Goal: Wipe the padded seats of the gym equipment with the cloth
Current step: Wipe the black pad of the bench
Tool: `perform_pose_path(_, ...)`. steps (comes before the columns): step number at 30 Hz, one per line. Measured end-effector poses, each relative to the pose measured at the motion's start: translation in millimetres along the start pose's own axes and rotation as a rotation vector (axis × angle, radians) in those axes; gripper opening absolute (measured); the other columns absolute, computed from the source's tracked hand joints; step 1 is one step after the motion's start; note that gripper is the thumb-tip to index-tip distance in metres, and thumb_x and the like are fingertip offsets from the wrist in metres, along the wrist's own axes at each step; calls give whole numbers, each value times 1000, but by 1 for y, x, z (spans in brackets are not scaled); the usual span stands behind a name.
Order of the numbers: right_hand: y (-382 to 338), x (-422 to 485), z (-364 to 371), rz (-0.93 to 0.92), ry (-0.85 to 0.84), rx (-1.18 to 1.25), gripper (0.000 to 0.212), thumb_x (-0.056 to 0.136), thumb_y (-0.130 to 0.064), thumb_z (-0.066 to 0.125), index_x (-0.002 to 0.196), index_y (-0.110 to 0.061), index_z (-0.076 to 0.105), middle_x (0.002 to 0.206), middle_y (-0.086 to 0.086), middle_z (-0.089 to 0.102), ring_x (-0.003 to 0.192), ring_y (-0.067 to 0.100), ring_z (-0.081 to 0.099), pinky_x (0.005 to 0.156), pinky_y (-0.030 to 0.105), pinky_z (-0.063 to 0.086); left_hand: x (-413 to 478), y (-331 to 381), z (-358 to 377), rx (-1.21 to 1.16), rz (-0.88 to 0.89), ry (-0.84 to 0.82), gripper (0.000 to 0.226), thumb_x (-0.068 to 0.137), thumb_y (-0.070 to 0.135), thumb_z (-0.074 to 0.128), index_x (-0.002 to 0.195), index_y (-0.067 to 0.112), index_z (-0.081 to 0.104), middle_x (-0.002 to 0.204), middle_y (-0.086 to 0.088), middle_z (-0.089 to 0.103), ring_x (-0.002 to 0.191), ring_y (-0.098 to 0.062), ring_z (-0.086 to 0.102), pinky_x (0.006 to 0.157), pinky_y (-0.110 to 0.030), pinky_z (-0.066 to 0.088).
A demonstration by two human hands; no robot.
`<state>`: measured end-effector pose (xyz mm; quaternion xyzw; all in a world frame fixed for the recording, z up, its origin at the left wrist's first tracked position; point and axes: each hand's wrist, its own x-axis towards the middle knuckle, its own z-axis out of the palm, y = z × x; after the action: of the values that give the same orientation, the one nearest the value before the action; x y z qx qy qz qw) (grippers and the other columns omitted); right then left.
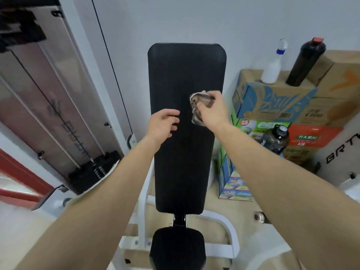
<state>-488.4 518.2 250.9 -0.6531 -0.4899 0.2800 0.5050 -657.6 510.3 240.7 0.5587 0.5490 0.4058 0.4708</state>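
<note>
Crumpled cloth (198, 108) bunched in the right hand (213, 110), pressed against the right side of the long black back pad (185, 162), left hand (162, 124) beside it with fingers loosely spread and empty, small seat pad (178, 248) below, spray bottle (272, 64) and dark bottle (304, 62) on stacked cardboard boxes (272, 102) to the right

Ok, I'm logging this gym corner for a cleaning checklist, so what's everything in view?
Long padded backrest: one, black, centre, upright.
Small padded seat: one, black, bottom centre.
Bench frame: one, white, under the pads.
Crumpled cloth: one, grey-brown, on the backrest.
Cable weight machine: one, white and black, left.
Cardboard boxes: several, mixed colours, stacked right.
Spray bottle: one, white, on boxes.
Shaker bottle: one, black, red-capped, beside it.
Water jug: one, dark, among boxes.
Left hand: open, against the backrest.
Right hand: grip on the cloth.
</note>
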Motion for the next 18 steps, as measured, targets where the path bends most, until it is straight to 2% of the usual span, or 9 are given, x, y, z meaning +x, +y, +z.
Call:
perform_pose_path(3, -37, 51, 8, -283, 260, -157, 49, 95, -11, 57, 140, -27, 46, 133, 4, 49, 111, 14, 55, 96, 18, 38, 45, 4, -15, -54, 0, 164, 26, 100, 10, 49, 116, 22, 65, 109, -2, 69, 84, -12, 64, 71, -24, 54)
perform_pose_path(5, -48, 86, 18, -461, 303, -353, 54, 97, -12, 50, 149, -25, 40, 145, 7, 43, 119, 21, 53, 102, 25, 41, 72, 7, -22, -60, 24, 265, 24, 99, 10, 49, 114, 23, 63, 113, -3, 67, 93, -15, 65, 86, -30, 57)
perform_pose_path(7, -46, 115, 35, -584, 267, -644, 57, 99, -19, 43, 155, -22, 31, 159, 11, 30, 136, 33, 41, 112, 41, 38, 95, 10, -28, -30, 53, 339, 24, 99, 10, 49, 113, 23, 62, 115, -1, 65, 103, -20, 64, 93, -34, 56)
perform_pose_path(9, -34, 130, 56, -717, 265, -938, 57, 102, -28, 35, 157, -19, 25, 165, 14, 17, 149, 42, 20, 121, 50, 24, 113, 8, -32, -9, 62, 386, 23, 98, 9, 49, 112, 23, 61, 113, 0, 64, 101, -18, 63, 90, -30, 54)
perform_pose_path(11, -14, 133, 76, -834, 255, -1025, 56, 105, -33, 32, 157, -15, 25, 166, 15, 14, 151, 42, 11, 123, 52, 17, 125, -1, -35, 14, 55, 444, 22, 98, 9, 48, 111, 24, 59, 110, 3, 62, 97, -14, 60, 87, -25, 50)
perform_pose_path(14, 37, 122, 98, -1002, 179, -1021, 57, 104, -25, 42, 157, -13, 26, 165, 15, 18, 151, 41, 12, 123, 50, 16, 132, -23, -38, 33, 42, 522, 23, 98, 8, 48, 113, 20, 60, 107, 7, 59, 95, -10, 57, 78, -12, 42)
perform_pose_path(16, 78, 106, 103, -1133, 36, -1140, 63, 101, -21, 48, 158, -13, 23, 166, 13, 16, 152, 39, 8, 123, 49, 9, 130, -38, -38, 49, 19, 531, 23, 98, 9, 49, 116, 19, 61, 106, 8, 59, 94, -8, 56, 73, -9, 37)
perform_pose_path(18, 106, 89, 100, -1227, -112, -1230, 67, 98, -19, 49, 159, -14, 21, 166, 10, 15, 152, 37, 4, 122, 47, 2, 127, -47, -38, 67, -15, 520, 24, 99, 9, 50, 118, 18, 61, 108, 8, 59, 97, -8, 56, 76, -12, 39)
